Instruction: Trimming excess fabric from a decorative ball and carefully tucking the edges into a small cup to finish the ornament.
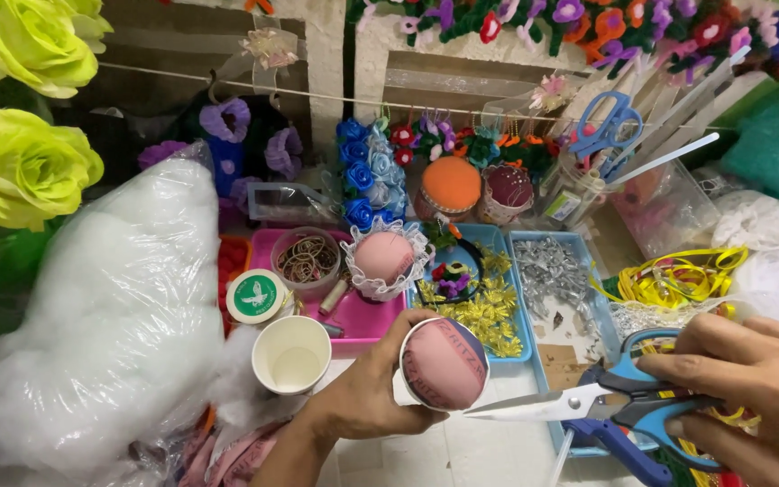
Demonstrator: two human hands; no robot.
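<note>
- Cluttered craft bench [498, 442], pale top, seen from the head camera; wall behind hung with pipe-cleaner flowers [642, 27] and a string of small trimmings.
- Left hand [367, 397]: fingers curled round a paper cup capped with a pink fabric dome, the pincushion [444, 363], held above the bench at centre, dome turned up towards the camera.
- Right hand [750, 397]: fingers through the blue handles of scissors [588, 403], closed about them. Blades pressed together or nearly so.
- Key relation: the scissors' long axis runs almost level, tips pointing left and ending just beside the pincushion's lower right rim, not clearly touching. Pincushion lies left of the right hand; left hand already has it.
- Nothing stands between tips and rim.
- Left of the hands: empty paper cup [291, 353], round green-lidded tin [255, 296], large clear bag of white stuffing [110, 316], two yellow-green artificial roses [20, 117].
- Behind: pink tray [362, 320] with a tub of rubber bands [307, 259] and a finished lace-trimmed pincushion [385, 260]; blue tray [507, 347] of yellow trims; blue tray of silver pieces [552, 271].
- Further back: blue ribbon roses [358, 171], orange pincushion [451, 185], spare blue scissors [608, 126] in a jar.
- Right edge: yellow ribbon [678, 275], white lace [759, 221].
</note>
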